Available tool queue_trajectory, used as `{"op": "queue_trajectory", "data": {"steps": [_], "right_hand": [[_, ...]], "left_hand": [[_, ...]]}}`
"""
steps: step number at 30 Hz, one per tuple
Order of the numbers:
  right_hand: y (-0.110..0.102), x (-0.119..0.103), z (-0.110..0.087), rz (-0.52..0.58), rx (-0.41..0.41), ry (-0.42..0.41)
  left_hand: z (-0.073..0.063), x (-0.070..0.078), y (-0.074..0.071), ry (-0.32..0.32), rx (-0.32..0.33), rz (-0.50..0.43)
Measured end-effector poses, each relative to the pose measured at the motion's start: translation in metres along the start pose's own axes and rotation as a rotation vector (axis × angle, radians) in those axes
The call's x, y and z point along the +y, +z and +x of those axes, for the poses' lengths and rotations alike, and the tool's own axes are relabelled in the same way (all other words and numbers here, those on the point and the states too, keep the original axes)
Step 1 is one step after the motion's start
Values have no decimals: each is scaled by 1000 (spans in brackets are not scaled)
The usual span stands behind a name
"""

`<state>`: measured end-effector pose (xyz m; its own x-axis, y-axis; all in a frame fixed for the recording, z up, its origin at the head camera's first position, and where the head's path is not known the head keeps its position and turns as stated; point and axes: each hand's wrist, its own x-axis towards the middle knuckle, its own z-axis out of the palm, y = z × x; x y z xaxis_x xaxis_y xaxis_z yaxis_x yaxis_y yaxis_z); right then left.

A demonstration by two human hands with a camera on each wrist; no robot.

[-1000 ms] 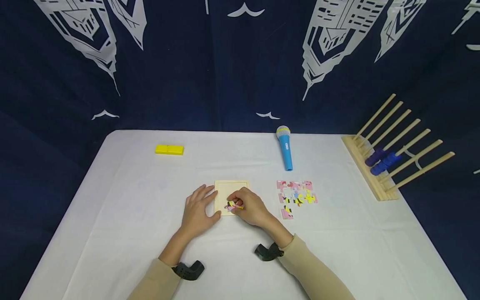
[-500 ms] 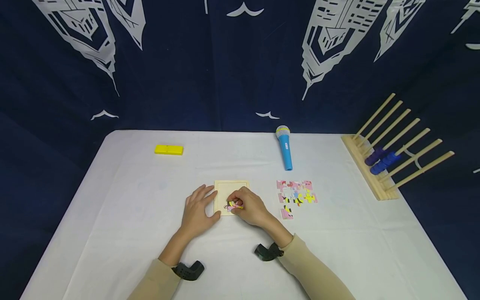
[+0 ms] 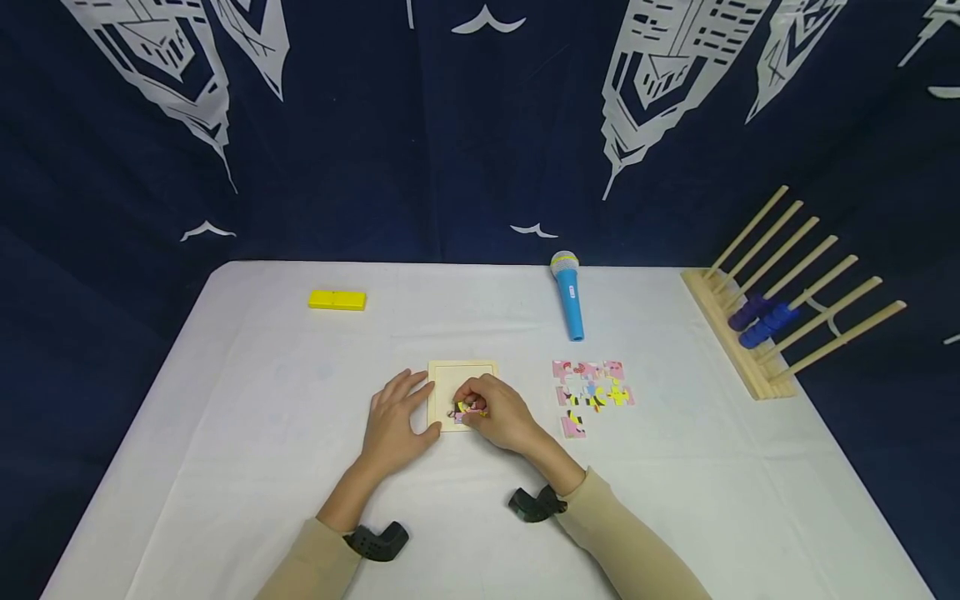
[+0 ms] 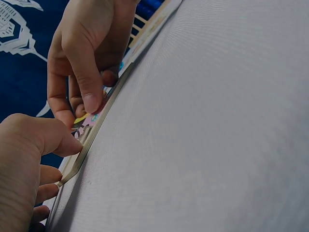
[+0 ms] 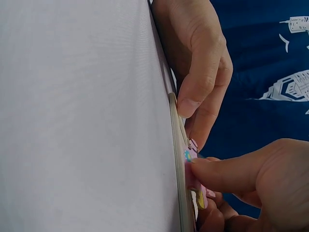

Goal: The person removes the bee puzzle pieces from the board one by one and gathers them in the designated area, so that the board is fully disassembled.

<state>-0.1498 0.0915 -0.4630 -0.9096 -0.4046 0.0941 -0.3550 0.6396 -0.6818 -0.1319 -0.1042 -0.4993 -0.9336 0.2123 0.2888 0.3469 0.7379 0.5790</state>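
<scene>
My left hand [image 3: 397, 421] lies at the left side of a pale wooden puzzle tray [image 3: 442, 379], fingers along its edge and the thumb touching the near-left corner. In the left wrist view the thumb [image 4: 65, 140] rests on the tray's rim. My right hand [image 3: 498, 412] is over the near part of the tray and pinches a pink and yellow puzzle piece [image 5: 193, 179] between thumb and fingers. Other colored puzzle pieces [image 3: 454, 412] show beside the fingertips inside the tray. The right fingers partly hide the pieces under them.
Several loose puzzle pieces [image 3: 592, 392] lie in rows right of the tray. Behind them is a blue toy microphone [image 3: 570, 300]. A yellow block [image 3: 337, 300] lies at the back left. A wooden peg rack [image 3: 742, 342] with purple and blue rings stands at the right edge.
Both hands keep almost the same place. The piece under the right fingers shifts very slightly in the tray; the loose pieces stay put.
</scene>
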Motion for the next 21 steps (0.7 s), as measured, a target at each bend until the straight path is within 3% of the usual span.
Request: {"op": "queue_trajectory", "data": {"steps": [4, 12, 17, 21], "right_hand": [[-2, 1, 2, 69, 6, -13], [-20, -1, 3, 281, -66, 34], [-58, 2, -2, 351, -38, 61], [-97, 18, -19, 306, 13, 109]], "left_hand": [[0, -1, 1, 5, 3, 3], [0, 1, 3, 7, -5, 3], [0, 3, 3, -1, 5, -12], [-1, 2, 4, -15, 0, -25]]}}
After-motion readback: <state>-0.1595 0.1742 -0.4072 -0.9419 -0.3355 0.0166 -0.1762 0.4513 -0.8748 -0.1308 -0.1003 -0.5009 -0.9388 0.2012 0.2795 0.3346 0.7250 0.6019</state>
